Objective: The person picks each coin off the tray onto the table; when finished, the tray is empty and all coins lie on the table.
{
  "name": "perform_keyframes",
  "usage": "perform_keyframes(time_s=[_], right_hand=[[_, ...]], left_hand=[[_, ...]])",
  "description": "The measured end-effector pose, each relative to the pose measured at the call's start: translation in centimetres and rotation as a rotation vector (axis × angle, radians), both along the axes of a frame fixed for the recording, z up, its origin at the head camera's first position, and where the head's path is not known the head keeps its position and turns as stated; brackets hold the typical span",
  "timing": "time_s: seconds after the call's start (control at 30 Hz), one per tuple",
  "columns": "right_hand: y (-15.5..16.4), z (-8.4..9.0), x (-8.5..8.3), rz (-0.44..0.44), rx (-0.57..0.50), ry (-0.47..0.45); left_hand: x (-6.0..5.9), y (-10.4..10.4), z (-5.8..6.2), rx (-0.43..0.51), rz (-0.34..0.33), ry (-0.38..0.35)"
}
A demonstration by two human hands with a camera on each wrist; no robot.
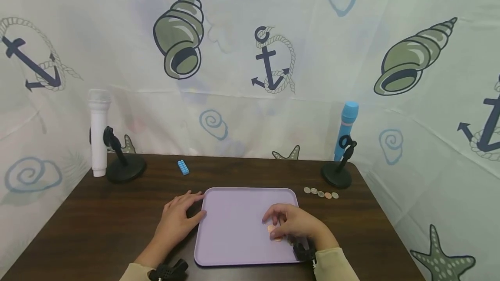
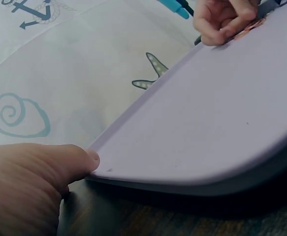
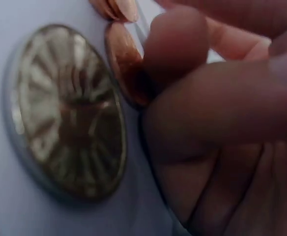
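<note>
A lilac tray (image 1: 238, 224) lies on the dark wooden table. My left hand (image 1: 177, 218) rests at its left edge, thumb and fingers spread along the rim; in the left wrist view the thumb (image 2: 79, 160) touches a corner. Over the tray's right side is my right hand (image 1: 294, 224), fingers curled, with the fingertips at a copper coin (image 3: 124, 61). More copper coins (image 3: 115, 9) lie close by. A larger silver-gold coin (image 3: 72, 113) lies on the tray beside the hand. The right hand partly hides the coins in the head view.
Several coins (image 1: 321, 193) form a row right of the tray. A light-blue toy brick (image 1: 182, 167) lies behind it. A white microphone (image 1: 99, 133) leans by a black stand (image 1: 124, 166) at back left; a blue microphone (image 1: 345, 127) and black stand (image 1: 337, 174) are at back right.
</note>
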State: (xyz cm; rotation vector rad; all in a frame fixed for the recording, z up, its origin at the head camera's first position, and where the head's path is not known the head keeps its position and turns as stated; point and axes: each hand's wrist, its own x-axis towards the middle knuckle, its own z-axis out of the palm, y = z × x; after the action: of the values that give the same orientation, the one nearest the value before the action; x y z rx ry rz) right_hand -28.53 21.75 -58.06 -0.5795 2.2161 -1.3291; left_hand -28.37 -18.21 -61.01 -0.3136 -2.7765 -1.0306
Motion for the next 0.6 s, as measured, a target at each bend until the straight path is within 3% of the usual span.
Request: perform_keyframes(time_s=[0.33, 0.6], right_hand=[[-0.42, -0.44, 0.24, -0.036, 0.019, 0.039], [0.02, -0.32, 0.16, 0.031, 0.052, 0.049]], left_hand=[[-0.03, 0.04, -0.35, -0.01, 0.004, 0.007], [0.15, 0.06, 0.04, -0.005, 0.003, 0.004]])
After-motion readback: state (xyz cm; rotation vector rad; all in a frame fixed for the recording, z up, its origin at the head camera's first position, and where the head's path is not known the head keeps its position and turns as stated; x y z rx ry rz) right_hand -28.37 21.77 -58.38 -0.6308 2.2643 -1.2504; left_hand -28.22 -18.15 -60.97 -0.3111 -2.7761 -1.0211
